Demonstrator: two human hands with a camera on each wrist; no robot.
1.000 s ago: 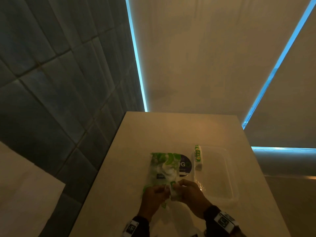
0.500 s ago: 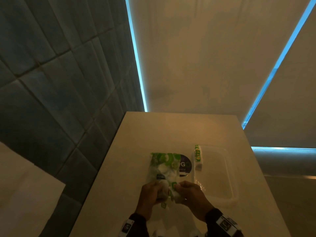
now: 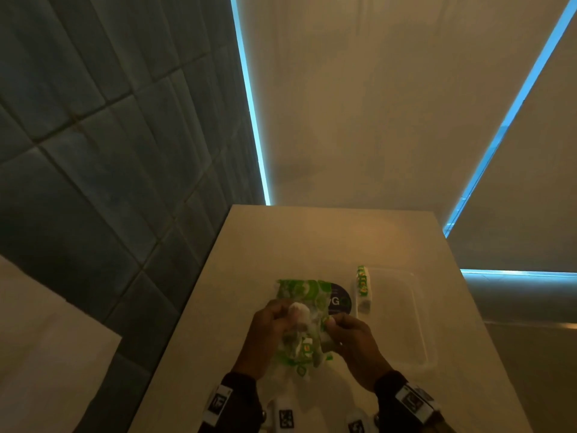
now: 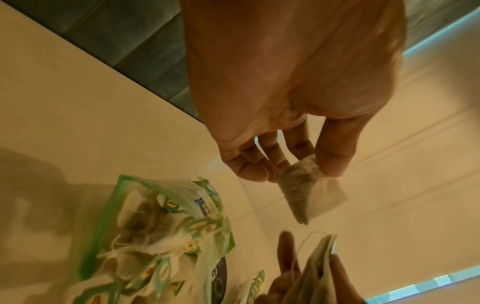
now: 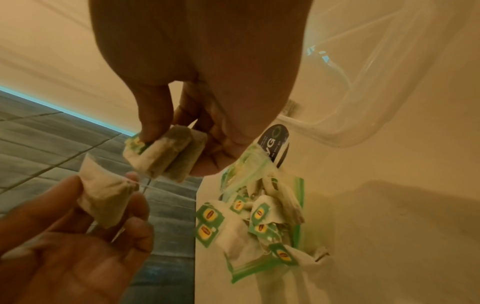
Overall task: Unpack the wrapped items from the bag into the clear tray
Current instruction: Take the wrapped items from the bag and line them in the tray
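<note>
A clear bag with green print [image 3: 301, 335] lies on the table, full of tea bags with green tags [image 5: 259, 216]. My left hand [image 4: 298, 172] pinches one tea bag [image 4: 311, 191] between thumb and fingers above the bag [image 4: 161, 232]. Just to its right, my right hand [image 5: 176, 144] pinches two tea bags [image 5: 166, 158] pressed together. Both hands [image 3: 278, 314] [image 3: 331, 326] hover over the bag's middle in the head view. The clear tray [image 3: 418, 310] sits to the right. One green-printed wrapped item [image 3: 362, 287] lies along its left side.
A black round label [image 3: 339, 303] shows on the table between the bag and the tray. The table [image 3: 327, 239] is narrow; a tiled floor [image 3: 109, 182] drops away on its left, and its right edge runs just beyond the tray.
Both hands have come up from the bag's near end. The left hand moved forward over the bag, and each hand now holds tea bags clear of it.
</note>
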